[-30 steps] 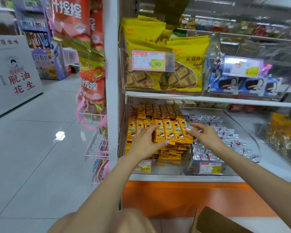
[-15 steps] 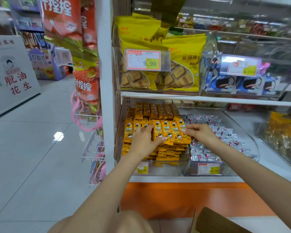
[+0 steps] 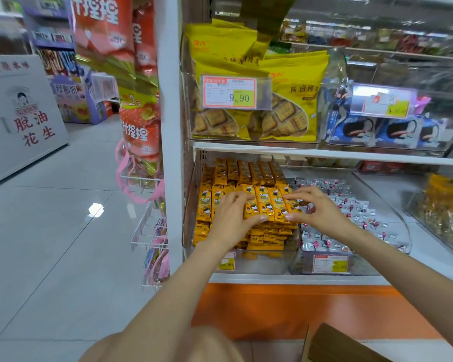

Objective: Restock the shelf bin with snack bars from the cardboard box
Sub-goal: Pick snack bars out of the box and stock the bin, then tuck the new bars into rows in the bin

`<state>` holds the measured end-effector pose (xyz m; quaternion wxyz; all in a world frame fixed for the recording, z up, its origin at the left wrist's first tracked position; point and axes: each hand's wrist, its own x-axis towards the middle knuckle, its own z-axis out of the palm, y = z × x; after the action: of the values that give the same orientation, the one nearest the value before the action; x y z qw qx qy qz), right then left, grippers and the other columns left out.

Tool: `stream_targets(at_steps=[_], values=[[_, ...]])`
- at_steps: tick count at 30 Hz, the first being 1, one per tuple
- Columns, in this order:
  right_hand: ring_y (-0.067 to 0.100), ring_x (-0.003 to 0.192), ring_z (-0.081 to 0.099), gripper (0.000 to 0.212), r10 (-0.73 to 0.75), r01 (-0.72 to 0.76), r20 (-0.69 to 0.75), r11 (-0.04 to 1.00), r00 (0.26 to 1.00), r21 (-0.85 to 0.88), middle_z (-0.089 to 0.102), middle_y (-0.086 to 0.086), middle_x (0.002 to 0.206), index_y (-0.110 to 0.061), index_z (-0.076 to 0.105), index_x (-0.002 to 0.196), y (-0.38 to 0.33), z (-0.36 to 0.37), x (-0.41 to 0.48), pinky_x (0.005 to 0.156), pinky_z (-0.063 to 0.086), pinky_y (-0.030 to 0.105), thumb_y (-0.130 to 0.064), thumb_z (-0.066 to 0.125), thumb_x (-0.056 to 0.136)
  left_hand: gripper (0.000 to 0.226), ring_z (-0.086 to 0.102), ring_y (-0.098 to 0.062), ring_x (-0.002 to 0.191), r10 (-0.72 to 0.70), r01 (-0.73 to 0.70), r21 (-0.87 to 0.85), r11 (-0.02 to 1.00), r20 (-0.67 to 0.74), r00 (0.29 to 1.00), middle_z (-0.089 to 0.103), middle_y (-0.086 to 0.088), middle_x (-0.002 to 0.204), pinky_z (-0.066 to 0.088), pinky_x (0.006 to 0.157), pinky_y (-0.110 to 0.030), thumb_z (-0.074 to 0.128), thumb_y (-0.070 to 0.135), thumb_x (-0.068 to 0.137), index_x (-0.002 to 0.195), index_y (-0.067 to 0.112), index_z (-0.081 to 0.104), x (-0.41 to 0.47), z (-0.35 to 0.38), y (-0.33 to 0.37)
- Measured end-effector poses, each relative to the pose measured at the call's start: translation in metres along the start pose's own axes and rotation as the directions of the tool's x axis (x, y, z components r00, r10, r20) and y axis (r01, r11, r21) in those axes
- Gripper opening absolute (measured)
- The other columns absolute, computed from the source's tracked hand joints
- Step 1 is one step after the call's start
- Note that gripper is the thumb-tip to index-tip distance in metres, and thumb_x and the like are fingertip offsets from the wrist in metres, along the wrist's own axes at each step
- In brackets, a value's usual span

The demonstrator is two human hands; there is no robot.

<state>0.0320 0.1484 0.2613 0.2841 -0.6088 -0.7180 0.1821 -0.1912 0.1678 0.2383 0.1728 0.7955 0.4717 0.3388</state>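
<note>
Orange snack bars (image 3: 266, 202) fill a clear shelf bin (image 3: 262, 262) on the lower shelf, stacked in rows. My left hand (image 3: 230, 220) and my right hand (image 3: 318, 209) both sit on the top front row of bars. Each hand has its fingers over the far end of the bars and its thumb at the near end, pinching the row from both sides. A corner of the brown cardboard box (image 3: 338, 346) shows at the bottom right, on the floor; its inside is hidden.
A second clear bin of small grey-wrapped sweets (image 3: 351, 212) stands right of the bars. Yellow biscuit bags (image 3: 290, 100) fill the shelf above. A white shelf post (image 3: 169, 152) and hanging wire racks (image 3: 148, 228) lie to the left, beside an open tiled aisle (image 3: 50, 231).
Both hands have drawn closer together on the front row of bars, and their thumbs have come in against the near ends. The view has shifted slightly.
</note>
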Motion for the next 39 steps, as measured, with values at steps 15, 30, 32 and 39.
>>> stream_targets(at_steps=[15, 30, 32, 39], values=[[0.014, 0.12, 0.046, 0.044, -0.024, 0.023, 0.049, 0.999, 0.998, 0.022, 0.045, -0.003, 0.134, -0.043, 0.055, 0.115, 0.003, -0.009, 0.001, 0.098, 0.043, 0.035, -0.037, 0.072, 0.074, 0.113, 0.019, -0.028, 0.141, -0.372, 0.387, -0.142, 0.911, 0.122, 0.92, 0.011, -0.013, 0.153, 0.023, 0.113, -0.039, 0.08, 0.035, 0.07, 0.148, 0.012, 0.001, -0.028, -0.026, -0.033], [0.012, 0.121, 0.047, 0.044, -0.132, 0.134, 0.03, 0.988, 0.991, -0.079, 0.049, -0.008, 0.134, -0.047, 0.048, 0.119, -0.006, -0.017, -0.004, 0.101, 0.039, 0.036, -0.048, 0.062, 0.078, 0.106, 0.021, -0.022, 0.142, -0.325, 0.35, -0.208, 0.913, 0.144, 0.935, 0.015, -0.007, 0.155, 0.022, 0.111, -0.031, 0.08, 0.018, 0.072, 0.148, 0.017, 0.005, -0.042, -0.03, -0.039], [0.006, 0.122, 0.043, 0.049, -0.237, 0.244, 0.074, 0.962, 0.969, -0.119, 0.05, -0.011, 0.133, -0.045, 0.049, 0.121, -0.028, -0.021, 0.003, 0.105, 0.037, 0.041, -0.058, 0.06, 0.075, 0.103, 0.025, -0.023, 0.14, -0.316, 0.338, -0.147, 0.93, 0.156, 0.936, 0.016, -0.009, 0.154, 0.025, 0.11, -0.03, 0.078, 0.019, 0.075, 0.147, 0.017, 0.005, -0.053, -0.038, -0.033], [0.013, 0.134, 0.032, 0.07, -0.438, 0.68, 0.579, 0.669, 0.688, -0.301, 0.04, -0.004, 0.146, -0.03, 0.044, 0.138, -0.125, 0.037, 0.056, 0.108, 0.023, 0.029, -0.051, 0.069, 0.076, 0.07, 0.035, -0.015, 0.127, -0.202, 0.104, 0.328, 0.939, 0.281, 0.938, 0.037, 0.005, 0.143, 0.035, 0.098, -0.028, 0.064, 0.041, 0.084, 0.142, 0.026, 0.028, -0.107, -0.068, -0.029]])
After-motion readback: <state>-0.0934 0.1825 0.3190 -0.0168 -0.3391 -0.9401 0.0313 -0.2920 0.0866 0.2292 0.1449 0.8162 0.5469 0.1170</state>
